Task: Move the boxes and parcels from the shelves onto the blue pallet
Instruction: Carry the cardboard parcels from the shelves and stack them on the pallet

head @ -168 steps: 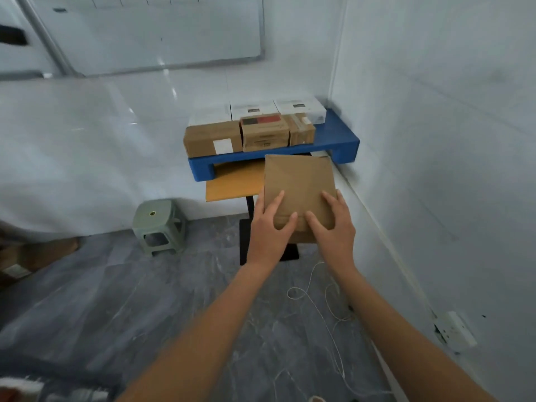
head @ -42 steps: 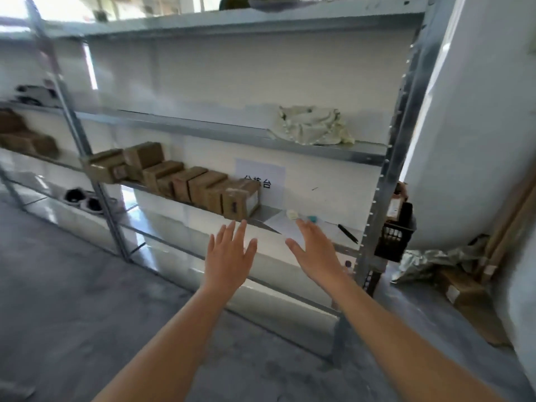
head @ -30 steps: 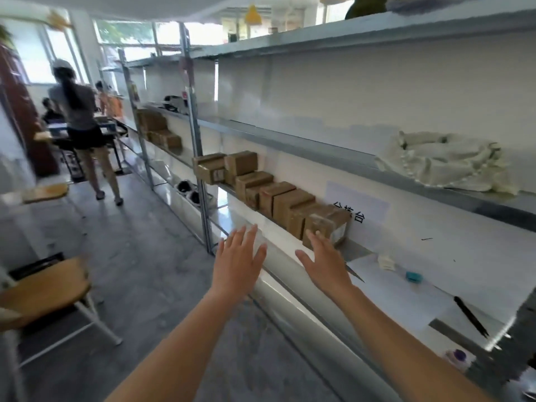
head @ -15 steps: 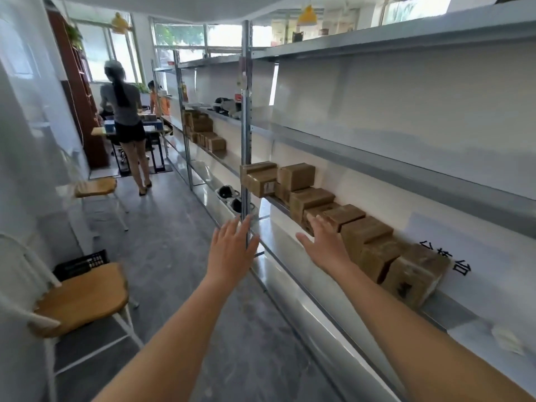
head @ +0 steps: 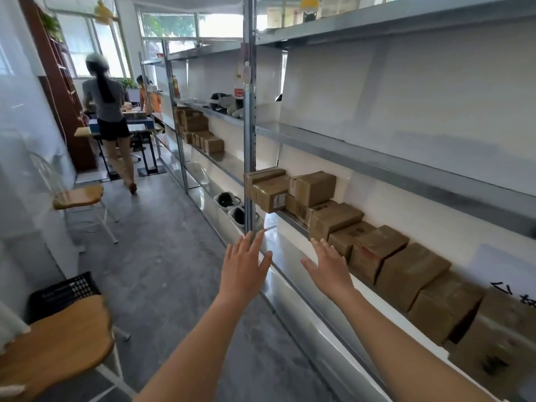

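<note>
You had both hands empty, left hand (head: 245,264) and right hand (head: 329,266) with fingers spread, reaching toward the row of boxes (head: 377,250) just right of the shelf post (head: 249,140), so plenty looked left to haul and no blue pallet was anywhere in sight.

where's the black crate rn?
Head view, lower left: the black crate sits on the floor by the left wall, just behind the near wooden chair, across the aisle from the shelving.
</note>
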